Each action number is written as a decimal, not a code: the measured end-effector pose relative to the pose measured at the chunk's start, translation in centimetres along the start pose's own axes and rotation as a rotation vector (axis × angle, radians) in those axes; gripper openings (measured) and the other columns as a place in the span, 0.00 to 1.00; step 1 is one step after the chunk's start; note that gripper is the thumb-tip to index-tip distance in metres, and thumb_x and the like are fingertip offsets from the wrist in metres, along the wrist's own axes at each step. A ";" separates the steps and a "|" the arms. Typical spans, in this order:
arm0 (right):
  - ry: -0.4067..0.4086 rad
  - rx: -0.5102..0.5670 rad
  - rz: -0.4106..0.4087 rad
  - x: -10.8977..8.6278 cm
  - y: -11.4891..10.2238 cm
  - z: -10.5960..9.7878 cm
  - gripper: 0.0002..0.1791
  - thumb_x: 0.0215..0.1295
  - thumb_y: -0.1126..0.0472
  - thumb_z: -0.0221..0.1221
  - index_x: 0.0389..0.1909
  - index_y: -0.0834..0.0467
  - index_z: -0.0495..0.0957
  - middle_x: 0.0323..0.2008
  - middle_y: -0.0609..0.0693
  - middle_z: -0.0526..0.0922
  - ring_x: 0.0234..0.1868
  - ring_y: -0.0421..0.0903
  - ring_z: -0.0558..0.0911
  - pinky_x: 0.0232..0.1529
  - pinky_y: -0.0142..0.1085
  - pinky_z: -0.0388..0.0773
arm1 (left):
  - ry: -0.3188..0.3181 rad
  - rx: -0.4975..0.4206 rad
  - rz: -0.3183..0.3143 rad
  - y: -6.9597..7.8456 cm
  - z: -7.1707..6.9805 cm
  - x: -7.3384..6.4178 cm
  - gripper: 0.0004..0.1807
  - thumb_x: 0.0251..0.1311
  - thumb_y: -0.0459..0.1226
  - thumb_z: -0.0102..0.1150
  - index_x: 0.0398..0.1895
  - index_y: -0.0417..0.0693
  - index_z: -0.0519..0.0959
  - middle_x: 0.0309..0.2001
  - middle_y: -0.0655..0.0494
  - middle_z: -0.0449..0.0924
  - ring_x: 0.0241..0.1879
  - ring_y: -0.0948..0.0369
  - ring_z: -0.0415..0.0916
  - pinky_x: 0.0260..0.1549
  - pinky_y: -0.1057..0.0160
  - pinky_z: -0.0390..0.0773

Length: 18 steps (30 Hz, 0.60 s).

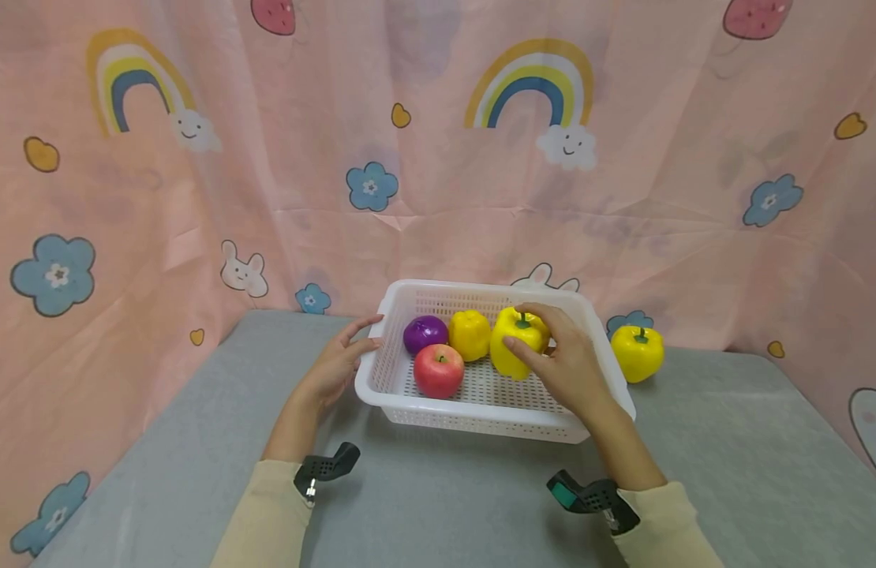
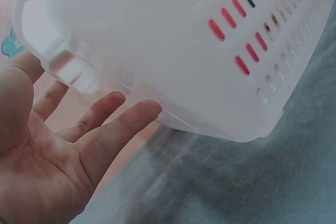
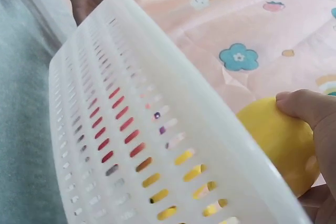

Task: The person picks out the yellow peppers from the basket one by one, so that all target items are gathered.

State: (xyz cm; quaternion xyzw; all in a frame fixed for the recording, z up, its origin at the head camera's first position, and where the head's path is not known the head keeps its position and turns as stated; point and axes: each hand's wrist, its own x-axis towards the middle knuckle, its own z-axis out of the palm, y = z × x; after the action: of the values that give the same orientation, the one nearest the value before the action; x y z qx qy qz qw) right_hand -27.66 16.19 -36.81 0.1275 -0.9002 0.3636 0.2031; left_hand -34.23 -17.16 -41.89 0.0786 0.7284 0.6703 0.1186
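My right hand (image 1: 569, 359) grips a yellow bell pepper (image 1: 511, 347) between thumb and fingers, over the right half of a white perforated basket (image 1: 481, 422). The pepper shows its green stem; in the right wrist view this yellow pepper (image 3: 278, 142) stands above the basket rim. My left hand (image 1: 335, 367) rests at the basket's left rim. In the left wrist view the fingers (image 2: 118, 129) are nearly straight against the outer wall. Inside the basket lie a red apple (image 1: 439, 371), a round glossy purple vegetable (image 1: 425, 335) and a lobed yellow piece (image 1: 469, 336), whose stem is not visible.
Another yellow bell pepper (image 1: 637, 353) stands on the grey tabletop (image 1: 424, 505), just right of the basket. A pink patterned curtain (image 1: 438, 237) hangs behind the table and along its sides. Dark straps circle both wrists.
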 end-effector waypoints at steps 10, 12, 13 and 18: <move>0.095 -0.053 -0.009 -0.1 0.2 -4.2 0.28 0.68 0.50 0.65 0.65 0.55 0.74 0.65 0.61 0.76 0.53 0.60 0.79 0.48 0.60 0.84 | 0.001 -0.009 -0.014 0.1 0.1 0.2 0.29 0.74 0.41 0.51 0.76 0.62 0.61 0.72 0.41 0.66 0.66 0.39 0.73 0.59 0.45 0.80; 0.127 -0.059 0.004 -0.1 0.2 -5.2 0.28 0.68 0.50 0.64 0.65 0.56 0.74 0.65 0.62 0.76 0.54 0.61 0.79 0.48 0.62 0.83 | -0.002 -0.011 -0.013 0.1 0.1 0.2 0.29 0.74 0.41 0.51 0.76 0.61 0.61 0.72 0.41 0.66 0.66 0.39 0.74 0.58 0.45 0.80; 0.142 -0.061 0.010 -0.1 0.3 -5.7 0.28 0.68 0.50 0.64 0.66 0.56 0.73 0.65 0.63 0.76 0.54 0.62 0.79 0.49 0.63 0.82 | -0.004 -0.012 -0.011 0.1 0.1 0.2 0.29 0.74 0.41 0.51 0.76 0.61 0.61 0.72 0.41 0.66 0.66 0.39 0.74 0.58 0.46 0.81; 0.212 -0.071 0.038 -0.4 0.8 -7.9 0.30 0.67 0.51 0.66 0.67 0.55 0.73 0.62 0.63 0.77 0.55 0.65 0.80 0.51 0.60 0.80 | -0.007 -0.014 -0.005 0.1 0.1 0.1 0.29 0.74 0.40 0.51 0.77 0.59 0.60 0.72 0.40 0.65 0.64 0.40 0.75 0.55 0.49 0.82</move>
State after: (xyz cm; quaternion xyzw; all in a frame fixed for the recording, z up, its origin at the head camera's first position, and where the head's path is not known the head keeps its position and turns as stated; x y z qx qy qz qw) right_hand -25.47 22.32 -32.32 0.0642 -0.8882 0.3467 0.2947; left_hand -34.29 -17.07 -41.80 0.0785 0.7234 0.6747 0.1233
